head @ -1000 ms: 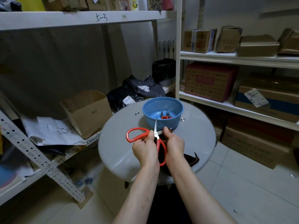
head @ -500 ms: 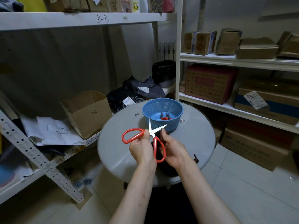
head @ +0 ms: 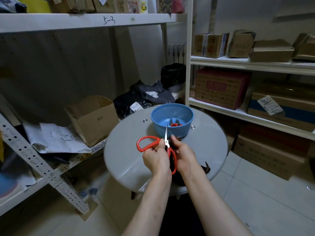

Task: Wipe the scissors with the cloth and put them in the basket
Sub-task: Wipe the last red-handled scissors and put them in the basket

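Red handles catch the eye first: in the head view the scissors (head: 167, 144) are held above the grey table (head: 126, 150), spread open, one loop out to the left and the other pointing back toward the person. The left hand (head: 156, 160) grips them just behind the pivot, fingers curled around the handle. The one bare blade stands upward and away, and its tip overlaps the near wall of the blue basket (head: 154, 113). So the basket lies straight ahead of the grip, along the line of this blade and close beyond it. The right hand (head: 185, 157) is pinched around the dark cloth (head: 205, 168). I think the cloth is wrapped on the other blade, which I cannot see. Both forearms reach forward side by side, hands nearly touching. I judge the wiping is not yet finished. A second pair (head: 175, 124) already lies inside the basket.
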